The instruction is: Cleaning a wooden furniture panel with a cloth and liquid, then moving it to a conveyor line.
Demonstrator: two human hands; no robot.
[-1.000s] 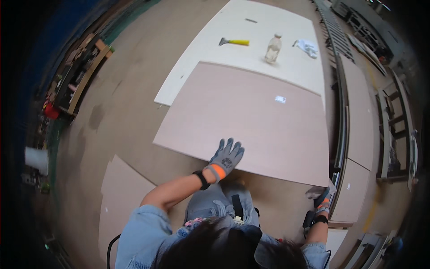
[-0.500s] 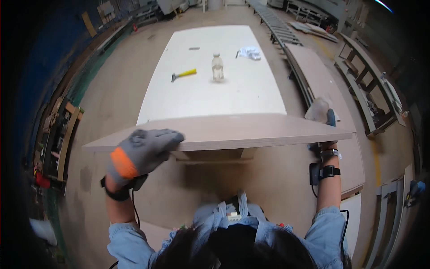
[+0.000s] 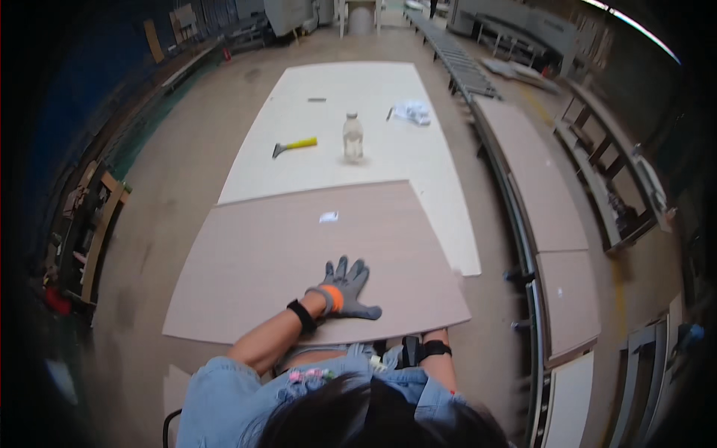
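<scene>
A wood-toned flat board [image 3: 246,261] lies over the near end of the white tabletop [image 3: 343,82], a small white label [image 3: 328,217] on its upper face. My left hand [image 3: 347,290], in a grey glove with an orange cuff, rests spread and palm down on the board, holding nothing. At the board's near right edge my right forearm [image 3: 439,366] shows with a black strap, but the hand beyond it is hidden by the board. Farther up the tabletop are a clear bottle [image 3: 352,139], a yellow-handled scraper [image 3: 295,145] and a crumpled white cloth [image 3: 412,112].
A small dark strip [image 3: 317,100] lies toward the tabletop's far end. On the right runs a roller conveyor [image 3: 448,52] with more wood-toned boards [image 3: 530,172] lying along it. A rack [image 3: 609,175] stands beyond it, and a low wooden frame [image 3: 104,231] stands at the left.
The board has gone from raised and nearly edge-on to lying face up. My left hand left its edge and now presses flat on top. My right hand moved inward, out of sight.
</scene>
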